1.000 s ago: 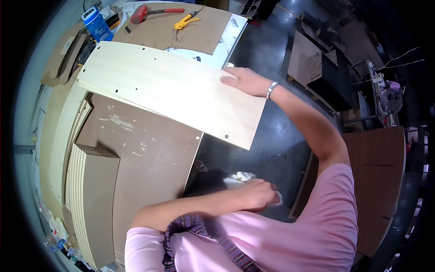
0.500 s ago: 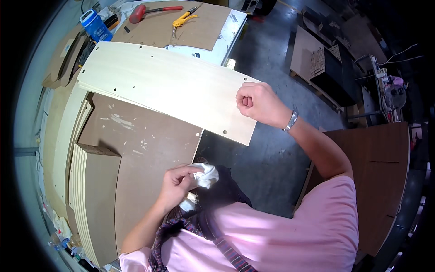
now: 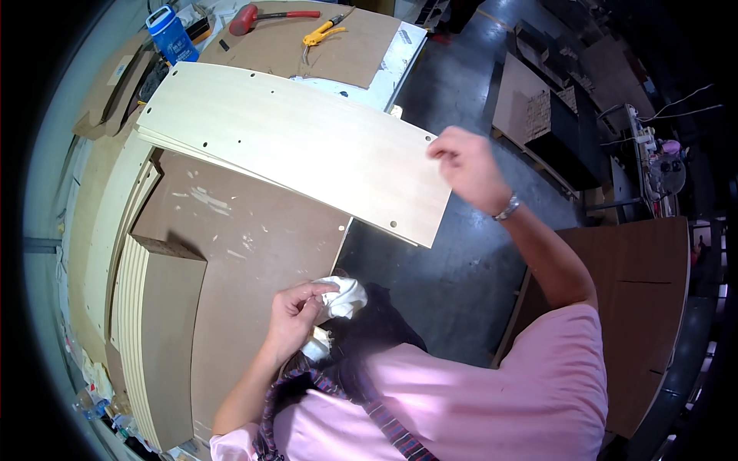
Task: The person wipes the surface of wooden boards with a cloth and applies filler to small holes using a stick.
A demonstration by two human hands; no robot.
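Observation:
A long pale wooden board [image 3: 307,146] with small dark holes lies on top of a few similar boards, its right end jutting past the brown work surface. Over that right end is my right hand [image 3: 470,167], its fingers curled in and slightly blurred. Whether anything sits between those fingertips is hidden. Low in front of my body, my left hand [image 3: 292,316] is closed with thumb and fingers together on a crumpled white cloth [image 3: 346,298]. Part of the cloth shows below the hand as well.
Stacked panels [image 3: 165,330] stand on the brown surface [image 3: 246,230] at left. A red mallet [image 3: 244,19], yellow air blow gun [image 3: 321,34] and blue bottle [image 3: 172,37] sit at the back. Dark brown panels [image 3: 653,292] stand at right.
My right hand has moved rightward along the board toward its end corner, and its fist has loosened a little. The left hand keeps its place with the cloth. The view has shifted slightly.

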